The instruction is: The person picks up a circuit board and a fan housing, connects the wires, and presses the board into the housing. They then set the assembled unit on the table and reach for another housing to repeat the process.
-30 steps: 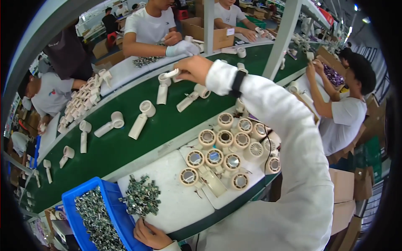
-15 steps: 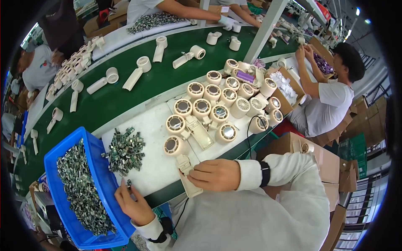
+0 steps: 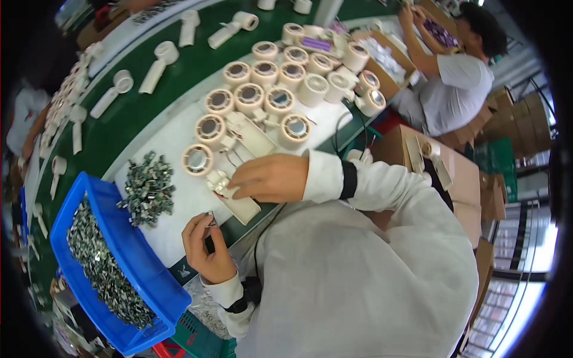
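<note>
A cream fan casing (image 3: 243, 210) lies at the near edge of the white worktop (image 3: 170, 235), and the right hand (image 3: 268, 179) is over it, fingers bent onto its upper part; how tightly that grip closes, I can't tell from here. Just beside it, the left hand (image 3: 209, 247) has its grip pinched, thumb and finger nipping a small circuit board (image 3: 210, 219) at the tips! Left of that sits a loose heap of green boards (image 3: 149, 191), then a blue bin (image 3: 161, 286) holding plenty more. Up past the casing, round fan heads (image 3: 249, 97) crowd together. Across the way, cream fans (image 3: 113, 94) lie spaced along a green belt (image 3: 122, 137). Over on the right, a person in a pale shirt (image 3: 462, 89) has both hands raised by a carton of purple parts (image 3: 439, 31).
</note>
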`<state>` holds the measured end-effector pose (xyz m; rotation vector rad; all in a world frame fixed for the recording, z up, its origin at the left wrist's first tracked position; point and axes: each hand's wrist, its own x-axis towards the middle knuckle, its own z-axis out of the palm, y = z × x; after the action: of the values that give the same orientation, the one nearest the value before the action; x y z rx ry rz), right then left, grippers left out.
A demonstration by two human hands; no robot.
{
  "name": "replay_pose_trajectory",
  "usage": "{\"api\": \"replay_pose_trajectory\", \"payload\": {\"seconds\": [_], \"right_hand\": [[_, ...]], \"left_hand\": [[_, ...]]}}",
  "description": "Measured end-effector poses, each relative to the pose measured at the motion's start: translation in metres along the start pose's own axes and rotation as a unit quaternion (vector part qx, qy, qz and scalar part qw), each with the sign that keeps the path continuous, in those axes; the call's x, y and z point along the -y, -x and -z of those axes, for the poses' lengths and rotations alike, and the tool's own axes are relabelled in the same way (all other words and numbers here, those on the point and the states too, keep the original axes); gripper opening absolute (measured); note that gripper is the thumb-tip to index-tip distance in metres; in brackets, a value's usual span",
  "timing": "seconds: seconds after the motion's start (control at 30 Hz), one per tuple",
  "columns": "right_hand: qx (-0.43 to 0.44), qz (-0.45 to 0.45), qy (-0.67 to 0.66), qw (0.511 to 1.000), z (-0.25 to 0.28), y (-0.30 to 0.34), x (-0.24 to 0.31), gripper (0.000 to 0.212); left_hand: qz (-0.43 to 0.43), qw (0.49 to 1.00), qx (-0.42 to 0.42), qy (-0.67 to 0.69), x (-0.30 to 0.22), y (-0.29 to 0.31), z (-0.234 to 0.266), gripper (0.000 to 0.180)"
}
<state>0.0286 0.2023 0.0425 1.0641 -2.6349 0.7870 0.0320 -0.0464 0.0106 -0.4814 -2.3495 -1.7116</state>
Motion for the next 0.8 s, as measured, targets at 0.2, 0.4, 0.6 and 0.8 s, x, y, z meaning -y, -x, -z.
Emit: {"api": "replay_pose_trajectory", "payload": {"seconds": [0.2, 0.4, 0.6, 0.8], "right_hand": [[-0.101, -0.171, -0.048, 0.979, -0.012, 0.041, 0.028, 0.03], [-0.205, -0.165, -0.107, 0.959, -0.066, 0.033, 0.051, 0.028], [-0.239, -0.15, -0.134, 0.95, -0.081, 0.037, 0.058, 0.016], [-0.239, -0.132, -0.164, 0.948, -0.083, 0.04, 0.054, 0.013]], "left_hand": [[0.053, 0.998, -0.015, 0.026, 0.013, 0.005, -0.003, 0.02], [0.11, 0.986, 0.005, 0.127, 0.016, -0.009, -0.004, 0.018], [0.106, 0.994, 0.031, 0.006, 0.01, -0.015, -0.001, 0.017], [0.117, 0.991, 0.061, -0.04, 0.001, -0.02, -0.002, 0.019]]}}
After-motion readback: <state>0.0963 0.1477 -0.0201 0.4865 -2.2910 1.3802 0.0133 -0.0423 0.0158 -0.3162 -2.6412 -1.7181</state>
